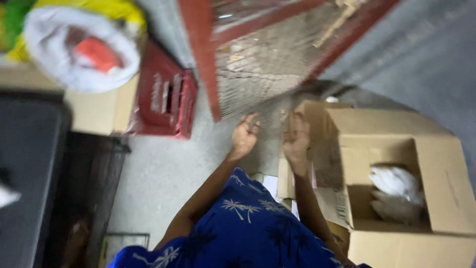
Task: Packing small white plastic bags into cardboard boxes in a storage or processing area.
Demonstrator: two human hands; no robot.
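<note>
Seen from my head camera, both hands rise in front of a red-framed wire mesh panel (253, 59) that leans over a grey concrete floor (163, 168). The left hand (244, 135) is open, fingers loosely curled, palm turned toward the panel's lower edge; the right hand (296, 139) is also open and empty, blurred by motion, held just beside the left. Neither grips anything, and I cannot tell whether either touches the mesh. The panel lies straight ahead of the hands, its long axis running up and away toward the top of the view; its red left rail comes down nearest the left hand. The mesh looks fine, rusty-brown and dusty, set in painted red bars. To the right of the right hand an open cardboard box (436, 164) sits on the floor, with something white and crumpled (396, 191) inside. To the left stand a red plastic crate (166, 97) and a white sack (79, 47) resting on another carton. My blue palm-print shirt (243, 228) fills the foreground.
</note>
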